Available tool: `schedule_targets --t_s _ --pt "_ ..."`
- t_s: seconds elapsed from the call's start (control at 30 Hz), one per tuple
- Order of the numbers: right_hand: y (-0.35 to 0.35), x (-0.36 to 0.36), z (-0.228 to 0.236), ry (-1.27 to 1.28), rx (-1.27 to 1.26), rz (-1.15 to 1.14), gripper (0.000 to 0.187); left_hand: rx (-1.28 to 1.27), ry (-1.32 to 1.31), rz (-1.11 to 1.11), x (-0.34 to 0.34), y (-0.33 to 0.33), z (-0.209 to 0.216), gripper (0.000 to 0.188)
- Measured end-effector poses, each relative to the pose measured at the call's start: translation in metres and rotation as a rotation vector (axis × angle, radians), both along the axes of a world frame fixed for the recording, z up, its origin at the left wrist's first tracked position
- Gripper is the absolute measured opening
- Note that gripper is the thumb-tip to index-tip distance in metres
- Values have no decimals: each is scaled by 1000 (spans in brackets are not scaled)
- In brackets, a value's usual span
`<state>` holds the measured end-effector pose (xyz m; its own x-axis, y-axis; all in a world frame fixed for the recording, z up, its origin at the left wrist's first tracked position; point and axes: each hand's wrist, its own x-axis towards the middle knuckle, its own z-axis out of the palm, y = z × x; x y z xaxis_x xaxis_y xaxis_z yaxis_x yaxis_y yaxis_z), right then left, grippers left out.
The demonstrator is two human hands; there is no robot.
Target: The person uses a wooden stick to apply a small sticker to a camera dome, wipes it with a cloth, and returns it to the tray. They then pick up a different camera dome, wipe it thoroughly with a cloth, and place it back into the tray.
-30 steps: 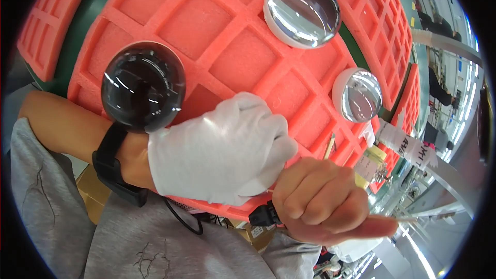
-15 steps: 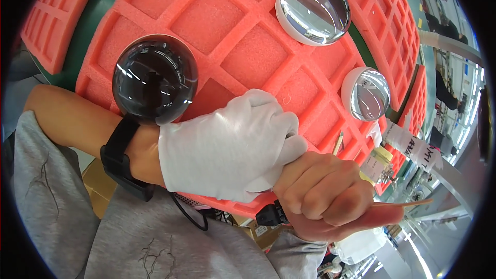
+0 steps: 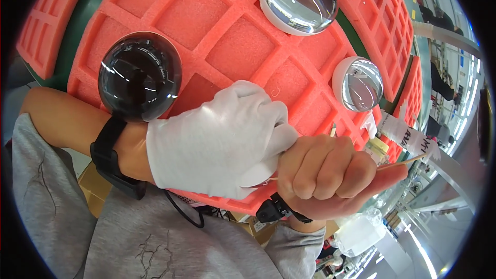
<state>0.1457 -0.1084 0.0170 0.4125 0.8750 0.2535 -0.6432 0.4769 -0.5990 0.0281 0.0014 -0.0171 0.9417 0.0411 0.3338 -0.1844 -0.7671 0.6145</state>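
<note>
My left hand, in a white glove, is closed with its fingers curled in, against the wrist side of my bare right hand. What the glove grips, if anything, is hidden. My right hand is a fist around a thin tan stick; one end juts out past the thumb, and a short piece shows near the glove. Beside my left wrist sits a large dark glossy glass ball. Beyond my hands, a big clear glass dome and a smaller one rest on the pink foam tray.
More pink foam trays stand at the left and at the right, over a green surface. A pale pipe wrapped in marked tape runs at the right, near a small yellowish box. People are in the far right background.
My right fist has risen and turned slightly, and the stick's outer end now points higher. The glass pieces and tray have shifted slightly left in view.
</note>
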Motion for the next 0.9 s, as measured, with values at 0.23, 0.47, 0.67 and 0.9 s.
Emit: schedule_targets --t_s 0.23,0.47,0.67,0.9 --pt "5 -8 4 -286 85 -34 62 -76 19 33 -1 -4 -4 32" --pt "9 -14 0 -292 135 14 62 -88 71 7 -2 0 -2 27" --pt "8 -14 -1 -344 147 15 60 -110 72 -35 -2 5 -1 29" --pt "3 0 -1 -40 75 35 57 -19 31 -8 -3 -2 -3 33"
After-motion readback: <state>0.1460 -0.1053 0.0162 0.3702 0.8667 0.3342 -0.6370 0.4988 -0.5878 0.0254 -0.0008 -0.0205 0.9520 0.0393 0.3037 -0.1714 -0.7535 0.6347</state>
